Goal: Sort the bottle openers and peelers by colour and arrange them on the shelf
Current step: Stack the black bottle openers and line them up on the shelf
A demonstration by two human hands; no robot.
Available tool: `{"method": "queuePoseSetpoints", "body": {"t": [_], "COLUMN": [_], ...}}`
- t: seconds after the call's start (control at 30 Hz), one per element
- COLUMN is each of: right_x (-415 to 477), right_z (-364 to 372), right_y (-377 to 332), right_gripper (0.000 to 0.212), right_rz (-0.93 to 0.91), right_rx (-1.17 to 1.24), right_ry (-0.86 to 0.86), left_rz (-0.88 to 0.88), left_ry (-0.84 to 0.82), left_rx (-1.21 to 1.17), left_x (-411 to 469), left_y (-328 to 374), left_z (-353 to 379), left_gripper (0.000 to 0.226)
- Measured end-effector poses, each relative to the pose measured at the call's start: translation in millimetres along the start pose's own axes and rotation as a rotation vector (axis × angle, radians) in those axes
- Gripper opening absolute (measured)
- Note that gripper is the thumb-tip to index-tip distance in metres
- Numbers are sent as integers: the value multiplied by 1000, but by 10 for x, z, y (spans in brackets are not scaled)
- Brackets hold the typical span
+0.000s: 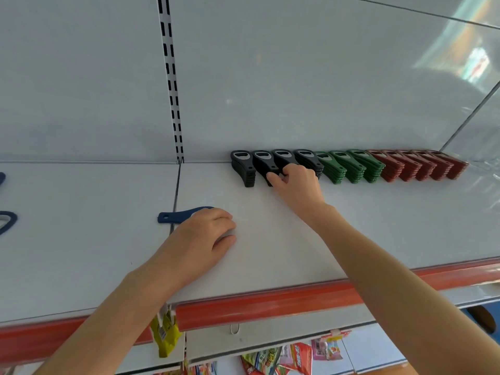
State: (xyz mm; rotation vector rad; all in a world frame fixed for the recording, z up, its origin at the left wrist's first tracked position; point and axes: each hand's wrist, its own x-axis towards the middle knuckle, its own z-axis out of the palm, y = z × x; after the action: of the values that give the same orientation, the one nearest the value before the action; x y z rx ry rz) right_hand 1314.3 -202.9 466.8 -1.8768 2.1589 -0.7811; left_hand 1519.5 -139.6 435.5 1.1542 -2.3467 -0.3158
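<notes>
Along the back of the white shelf [270,239] stand stacks of bottle openers: black stacks [243,166], green stacks [346,166] and red stacks [416,165], in that order from left to right. My right hand [295,185] grips the handle ends of a black stack in the middle of the black group. My left hand [205,236] lies curled over a blue opener [178,214] that rests flat on the shelf; only its handle shows. Two more blue items [6,221] lie at the far left edge.
A slotted white upright [171,77] runs up the back wall. The shelf has a red front strip [270,301]. Snack packets [273,361] and a yellow packet [165,334] hang below the shelf. A glass panel [460,77] closes the right side.
</notes>
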Motion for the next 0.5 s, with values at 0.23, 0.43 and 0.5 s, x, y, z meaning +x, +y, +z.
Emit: {"method": "queuePoseSetpoints", "body": {"t": [0.23, 0.43, 0.5], "right_x": [-277, -470, -473], "right_z": [-297, 39, 207], "right_y": [-35, -522, -652], "right_gripper": [21, 26, 42], "right_rz": [-205, -401, -432], "right_rx": [146, 41, -126], "right_ry": [-130, -399, -420], "left_rz": [13, -116, -161], "left_ry": [25, 56, 74], "left_rx": [83, 132, 164], "left_x": [-18, -353, -492], "left_y": [143, 56, 9], "left_z": [-227, -487, -542], "left_gripper": [34, 42, 42]}}
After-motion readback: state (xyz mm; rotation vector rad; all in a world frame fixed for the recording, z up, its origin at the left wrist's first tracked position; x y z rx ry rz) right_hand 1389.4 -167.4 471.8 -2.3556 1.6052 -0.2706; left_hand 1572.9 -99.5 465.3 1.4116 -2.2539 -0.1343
